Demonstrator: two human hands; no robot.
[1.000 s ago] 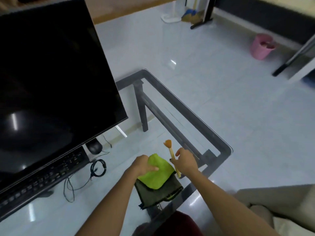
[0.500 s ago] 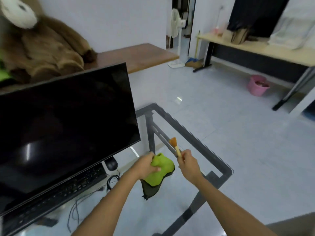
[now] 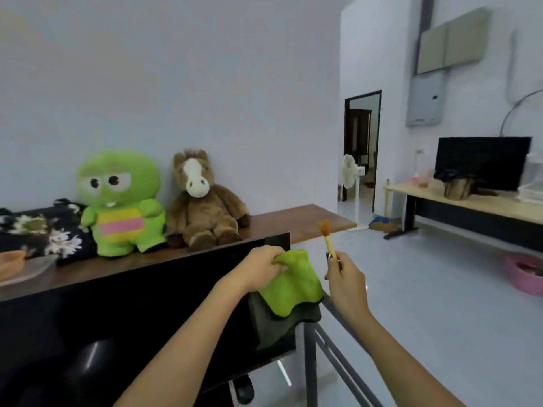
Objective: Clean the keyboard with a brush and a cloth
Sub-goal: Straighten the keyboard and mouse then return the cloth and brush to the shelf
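My left hand (image 3: pixel 258 267) grips a cloth (image 3: pixel 289 292), lime green on one face and dark olive on the other, which hangs in the air in front of the black monitor (image 3: pixel 117 318). My right hand (image 3: pixel 345 282) holds a small brush (image 3: pixel 326 235) upright by its pale wooden handle, orange bristles at the top. The two hands are raised side by side, a short gap apart. The keyboard is out of view.
The glass desk's grey metal frame (image 3: pixel 329 348) runs below my hands, with a black mouse (image 3: pixel 244 390) beside it. Behind the monitor a brown shelf (image 3: pixel 282 221) carries a green plush (image 3: pixel 123 204) and a brown horse plush (image 3: pixel 202 201). A second desk (image 3: pixel 470 207) stands at the right.
Both hands have lifted the cloth and the brush off the glass desk to chest height. My view has tilted upward, so the keyboard has dropped out of sight.
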